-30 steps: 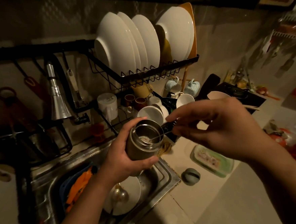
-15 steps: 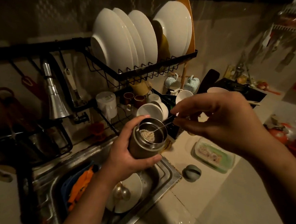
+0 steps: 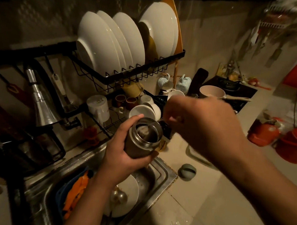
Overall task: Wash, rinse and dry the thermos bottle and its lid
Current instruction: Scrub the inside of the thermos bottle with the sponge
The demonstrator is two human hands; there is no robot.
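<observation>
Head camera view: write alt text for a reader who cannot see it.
A person's left hand grips an open thermos bottle above a steel sink, while the right hand pinches a thin string running to a pale tea bag inside. White plates stand in a rack behind; a grey lid lies on the counter.

Left hand (image 3: 121, 156) grips open thermos (image 3: 143, 138) over sink (image 3: 164, 182); right hand (image 3: 203, 126) pinches thin wire (blurred).
</observation>
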